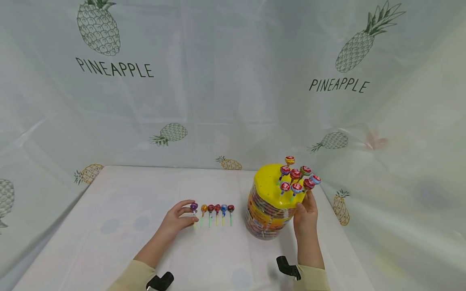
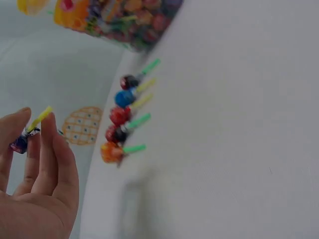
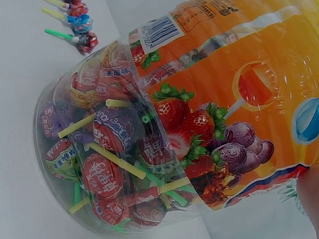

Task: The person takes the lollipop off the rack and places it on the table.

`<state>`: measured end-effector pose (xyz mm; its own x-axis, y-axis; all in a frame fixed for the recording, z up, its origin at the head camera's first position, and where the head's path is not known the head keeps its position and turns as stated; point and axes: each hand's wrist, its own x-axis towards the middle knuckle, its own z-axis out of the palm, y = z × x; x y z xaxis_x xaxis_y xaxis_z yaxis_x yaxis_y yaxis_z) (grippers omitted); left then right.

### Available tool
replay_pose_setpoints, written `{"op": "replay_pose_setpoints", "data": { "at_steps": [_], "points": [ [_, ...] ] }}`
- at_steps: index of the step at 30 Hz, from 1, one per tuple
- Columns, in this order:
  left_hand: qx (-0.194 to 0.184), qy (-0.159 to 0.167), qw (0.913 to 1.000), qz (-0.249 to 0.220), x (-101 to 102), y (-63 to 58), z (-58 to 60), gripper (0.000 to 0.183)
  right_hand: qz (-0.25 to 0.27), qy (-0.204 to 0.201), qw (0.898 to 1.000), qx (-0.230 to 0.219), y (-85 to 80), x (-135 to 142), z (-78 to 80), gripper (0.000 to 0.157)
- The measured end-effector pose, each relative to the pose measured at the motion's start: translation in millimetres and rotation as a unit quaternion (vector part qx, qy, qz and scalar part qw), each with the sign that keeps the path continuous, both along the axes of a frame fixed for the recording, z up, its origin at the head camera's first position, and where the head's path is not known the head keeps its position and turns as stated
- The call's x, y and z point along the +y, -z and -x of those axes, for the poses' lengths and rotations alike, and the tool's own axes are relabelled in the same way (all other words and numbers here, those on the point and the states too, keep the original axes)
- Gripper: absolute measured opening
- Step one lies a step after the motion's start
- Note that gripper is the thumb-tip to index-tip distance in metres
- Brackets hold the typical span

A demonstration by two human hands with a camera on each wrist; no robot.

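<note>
My left hand (image 1: 177,220) pinches a purple lollipop (image 1: 194,207) between thumb and fingers; in the left wrist view its yellow stick (image 2: 40,118) points up past the fingertips. Just right of it, several lollipops (image 1: 217,208) lie in a row, sticks toward me. With its fingers at the lid's edge, my right hand (image 1: 306,214) holds a big clear jar (image 1: 265,233) on its right side. The yellow lid (image 1: 267,184) has several wrapped lollipops (image 1: 295,174) standing up from it. Through the jar wall in the right wrist view, wrapped lollipops (image 3: 102,174) fill the inside.
A white cloth covers the table (image 1: 120,210). Behind it hangs a pale curtain (image 1: 233,81) printed with pineapples. Black wrist camera mounts (image 1: 287,267) sit on both sleeves.
</note>
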<state>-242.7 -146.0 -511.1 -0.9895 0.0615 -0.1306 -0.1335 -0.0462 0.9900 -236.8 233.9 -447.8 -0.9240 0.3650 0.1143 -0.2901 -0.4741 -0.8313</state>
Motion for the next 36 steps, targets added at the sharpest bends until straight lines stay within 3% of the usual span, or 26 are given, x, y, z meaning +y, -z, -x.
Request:
{"op": "replay_pose_setpoints", "data": {
  "at_steps": [9,14,18,21,24,28,36],
  "points": [
    [-0.012,-0.029,0.9916,0.126,-7,17.4,16.6,0.056,-0.008,-0.002,0.999,0.043,3.7,1,1.1,0.049],
    [-0.006,-0.014,0.9786,0.205,-5,26.9,31.3,0.056,-0.006,-0.01,0.997,0.082,6.5,2,2.0,0.043],
    [0.002,-0.001,0.9648,0.263,-2,28.8,39.2,0.054,0.004,-0.007,0.997,0.082,7.1,2,2.5,0.042],
    [-0.002,0.007,0.9611,0.276,1,28.4,42.7,0.053,0.007,-0.004,0.999,0.053,5.3,2,1.9,0.045],
    [-0.012,0.016,0.9646,0.263,4,28.4,46.0,0.054,0.014,-0.002,1.0,0.024,3.2,1,1.2,0.049],
    [-0.02,0.032,0.9652,0.259,4,31.5,50.6,0.055,0.007,0.001,1.0,0.022,2.6,0,0.1,0.049],
    [0.007,0.044,0.9446,0.325,1,38.5,59.4,0.054,-0.008,-0.008,0.999,0.046,4.9,1,-0.1,0.048]
  ]
}}
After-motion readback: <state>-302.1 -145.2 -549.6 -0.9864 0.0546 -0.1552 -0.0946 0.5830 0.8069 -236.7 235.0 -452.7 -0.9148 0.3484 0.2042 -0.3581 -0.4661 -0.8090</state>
